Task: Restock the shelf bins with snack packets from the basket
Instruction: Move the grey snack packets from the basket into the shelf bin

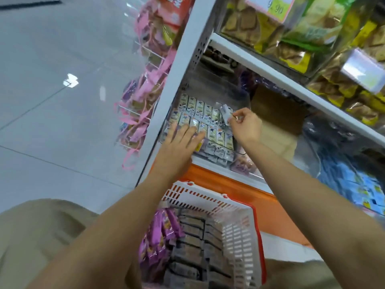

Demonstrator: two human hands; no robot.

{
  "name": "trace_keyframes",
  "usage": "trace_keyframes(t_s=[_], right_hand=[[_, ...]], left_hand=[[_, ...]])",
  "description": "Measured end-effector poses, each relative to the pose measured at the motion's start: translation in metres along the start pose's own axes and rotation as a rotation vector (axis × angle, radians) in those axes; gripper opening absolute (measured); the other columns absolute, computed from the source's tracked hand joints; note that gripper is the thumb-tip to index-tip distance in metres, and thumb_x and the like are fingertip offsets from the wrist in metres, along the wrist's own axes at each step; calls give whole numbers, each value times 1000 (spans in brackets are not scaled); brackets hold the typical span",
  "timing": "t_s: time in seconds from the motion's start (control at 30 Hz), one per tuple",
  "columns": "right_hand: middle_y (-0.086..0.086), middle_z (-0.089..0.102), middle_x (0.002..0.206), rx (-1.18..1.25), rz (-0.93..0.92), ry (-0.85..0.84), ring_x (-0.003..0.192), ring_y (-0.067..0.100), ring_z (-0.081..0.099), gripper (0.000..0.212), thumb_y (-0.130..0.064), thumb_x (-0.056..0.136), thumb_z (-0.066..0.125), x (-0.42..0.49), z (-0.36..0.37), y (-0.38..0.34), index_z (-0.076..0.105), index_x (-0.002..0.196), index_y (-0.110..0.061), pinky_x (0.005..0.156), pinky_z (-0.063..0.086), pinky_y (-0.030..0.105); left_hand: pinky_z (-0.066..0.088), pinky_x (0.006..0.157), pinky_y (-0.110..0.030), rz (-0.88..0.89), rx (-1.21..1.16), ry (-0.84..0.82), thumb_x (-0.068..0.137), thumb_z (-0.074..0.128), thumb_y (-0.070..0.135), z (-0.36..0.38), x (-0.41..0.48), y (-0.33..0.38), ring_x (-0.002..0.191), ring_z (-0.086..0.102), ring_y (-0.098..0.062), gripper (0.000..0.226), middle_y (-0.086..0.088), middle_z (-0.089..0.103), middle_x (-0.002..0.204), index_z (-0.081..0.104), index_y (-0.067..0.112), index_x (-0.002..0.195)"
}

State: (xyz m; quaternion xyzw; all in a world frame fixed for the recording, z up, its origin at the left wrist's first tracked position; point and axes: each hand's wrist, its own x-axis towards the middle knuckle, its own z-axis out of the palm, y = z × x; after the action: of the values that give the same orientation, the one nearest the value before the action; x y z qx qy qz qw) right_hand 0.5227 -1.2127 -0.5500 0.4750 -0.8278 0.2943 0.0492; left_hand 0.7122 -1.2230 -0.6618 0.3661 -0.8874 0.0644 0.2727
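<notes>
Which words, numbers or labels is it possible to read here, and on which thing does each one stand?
"9.90", first digit faint: yellow price tag on the top shelf's clear bin.
Print on each small packet in the lower bin: too small to read.
Letters on the orange packet at the top edge: cut off, blurred.
Purple packets in the basket: print blurred.

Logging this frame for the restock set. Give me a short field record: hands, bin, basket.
left hand: fingers straight, laid flat on the front rows of packets
right hand: pinches one small packet, tilted, at the right end of the rows
shelf bin: clear-walled, on the lower shelf, packets packed side by side
basket: white mesh with an orange rim, below the shelf
basket contents: purple packets on the left, grey-brown packets stacked beside them
</notes>
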Motion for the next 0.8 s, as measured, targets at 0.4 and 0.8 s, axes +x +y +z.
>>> trace_keyframes(t_s=[0.4,0.8], right_hand=[[17,67,103,-372,97,-137,96,35,61,13,-24,91,57,47,42,6,65,96,-15,76,48,36],[19,52,128,-362,45,-163,97,36,62,32,-31,91,55,37,31,4,66,117,-17,89,50,36]], left_hand=[[11,119,-49,80,11,220,81,41,5,32,3,-8,131,36,-30,67,-9,46,137,32,19,146],[7,120,-49,36,-30,176,81,36,6,26,4,-2,129,39,-32,62,-10,52,133,38,18,142]])
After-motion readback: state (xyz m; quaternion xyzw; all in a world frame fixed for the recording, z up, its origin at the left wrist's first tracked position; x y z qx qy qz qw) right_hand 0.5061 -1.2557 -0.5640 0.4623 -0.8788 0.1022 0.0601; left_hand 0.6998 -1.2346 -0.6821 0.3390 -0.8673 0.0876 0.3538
